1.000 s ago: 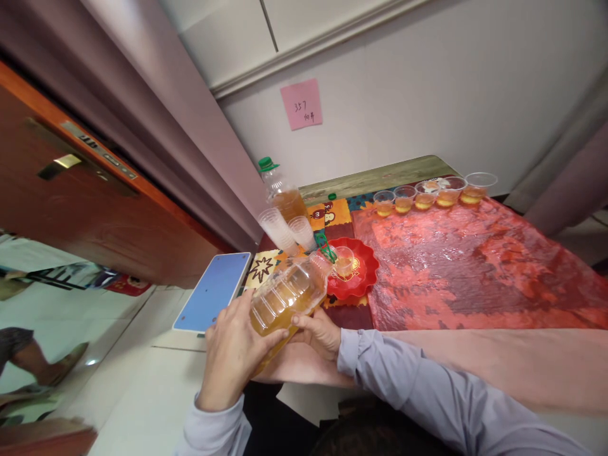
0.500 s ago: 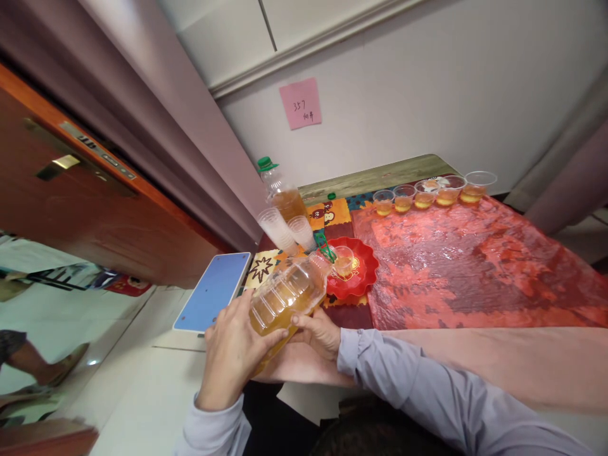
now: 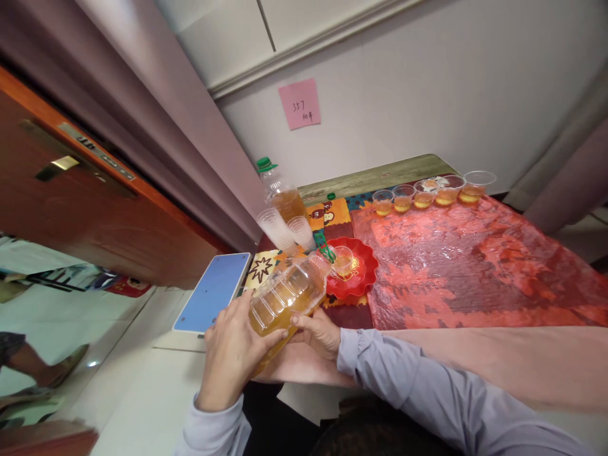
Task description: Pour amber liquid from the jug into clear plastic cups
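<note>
Both my hands grip a large clear plastic bottle (image 3: 289,294) of amber liquid, tilted with its neck toward the upper right. My left hand (image 3: 237,345) wraps round the bottle's lower left side. From the right, my right hand (image 3: 316,332) supports it low on the body. A green handle ring (image 3: 325,248) sits by the bottle's neck. The mouth is over a clear plastic cup (image 3: 342,259) that stands in a red scalloped dish (image 3: 365,272). Some amber liquid shows in that cup; whether any is flowing I cannot tell.
Stacked clear cups (image 3: 275,229) stand beside a second amber-filled bottle (image 3: 287,201) with a green cap. Several part-filled cups (image 3: 422,196) line the table's far edge. A loose green cap (image 3: 331,196) lies near the wall. A blue-topped stool (image 3: 213,291) is at left. Someone's leg (image 3: 38,367) shows beyond the door.
</note>
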